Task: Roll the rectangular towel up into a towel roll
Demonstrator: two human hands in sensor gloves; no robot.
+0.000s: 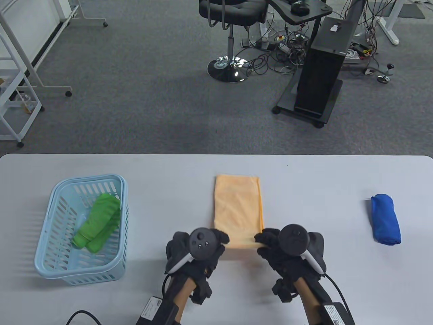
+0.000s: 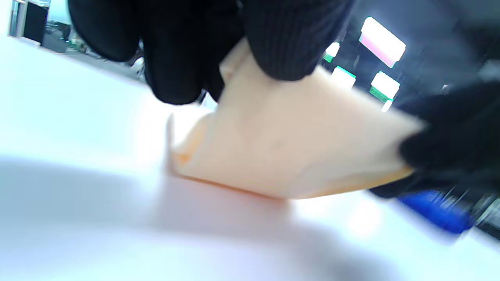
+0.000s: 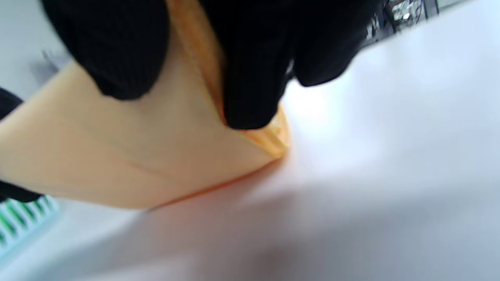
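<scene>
The orange towel [image 1: 238,206] lies flat near the middle of the desk [image 1: 169,169], folded into a long rectangle that runs from near to far, and its near short edge is lifted off the surface by both hands. The left hand [image 1: 198,248] pinches the near left corner and the right hand [image 1: 287,245] pinches the near right corner; in both wrist views the black gloved fingers [image 2: 289,43] are curled over the top of the cloth with the thumb side beneath, so each hand grips the towel and neither is relaxed. The step in hand looks like starting the roll. To do it well, the 2 hands should turn the lifted edge over toward the far end at the same pace, keeping it square to the long sides, and tuck the first turn tight so the core is firm; a loose or skewed first turn would likely give a cone instead of a cylinder. The fingers [image 3: 250,78] sit at the 2 corners only, with the middle of the near edge unsupported between them and sagging slightly, while the far part of the towel rests on the desk well beyond the hands. A rolled blue towel [image 1: 385,218] lies far to the right, and a light blue basket [image 1: 50,264] holding green towels [image 1: 99,221] stands to the left.
</scene>
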